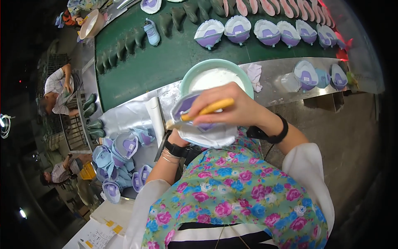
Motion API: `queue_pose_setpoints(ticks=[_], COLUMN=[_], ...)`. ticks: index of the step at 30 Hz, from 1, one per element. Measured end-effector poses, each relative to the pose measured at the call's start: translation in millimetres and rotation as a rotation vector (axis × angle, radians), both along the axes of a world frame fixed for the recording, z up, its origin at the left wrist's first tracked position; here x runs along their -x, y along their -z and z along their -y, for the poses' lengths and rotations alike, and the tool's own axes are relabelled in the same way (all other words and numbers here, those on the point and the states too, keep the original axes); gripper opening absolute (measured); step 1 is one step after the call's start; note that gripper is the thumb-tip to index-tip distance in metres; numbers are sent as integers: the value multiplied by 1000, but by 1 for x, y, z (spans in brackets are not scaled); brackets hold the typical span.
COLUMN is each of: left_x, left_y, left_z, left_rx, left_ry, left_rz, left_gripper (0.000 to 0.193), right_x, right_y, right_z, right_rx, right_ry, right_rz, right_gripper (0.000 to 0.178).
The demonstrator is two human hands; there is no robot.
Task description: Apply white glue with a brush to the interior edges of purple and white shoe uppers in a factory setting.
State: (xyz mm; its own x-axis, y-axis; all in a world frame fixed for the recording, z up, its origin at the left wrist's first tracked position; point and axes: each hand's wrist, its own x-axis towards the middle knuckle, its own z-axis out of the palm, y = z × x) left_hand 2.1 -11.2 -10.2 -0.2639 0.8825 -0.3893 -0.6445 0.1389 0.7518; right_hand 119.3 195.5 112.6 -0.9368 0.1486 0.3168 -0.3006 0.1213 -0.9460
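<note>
My right hand [227, 101] is closed round the yellow handle of a brush [216, 106]. The bristle end points left, at the edge of a lavender and white shoe upper [207, 139]. From below and to the left, my left hand [177, 138] holds this upper; most of its fingers are hidden behind it. Just beyond my hands stands a pale green basin [186, 79] with white liquid [217, 79] in it, partly covered by my right hand and the upper.
A green conveyor belt [137, 81] carries shoe uppers [209, 33], dark green lasts [178, 18] and pink soles [267, 7]. Blue-lavender uppers [110, 159] lie heaped at left. A crumpled cloth [255, 77] sits right of the basin. Two people [60, 85] are farther left.
</note>
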Motion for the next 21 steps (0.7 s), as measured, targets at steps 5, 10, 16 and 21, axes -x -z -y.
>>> queue_pose_setpoints(ticks=[5, 10, 16, 21], left_x=[10, 50, 167, 205], left_y=[-14, -8, 102, 202], left_z=[-17, -22, -56, -120], left_rx=[225, 376, 110, -73], left_ry=[58, -153, -300, -494], left_rz=[626, 446, -4, 322], left_gripper=[24, 22, 32, 59], right_x=[16, -42, -65, -43], right_y=[54, 79, 77, 83], right_z=[-33, -37, -8, 18], right_rx=[90, 175, 421, 393], right_ry=[328, 606, 894, 866], right_rz=[316, 616, 587, 728], right_gripper=[10, 15, 10, 8])
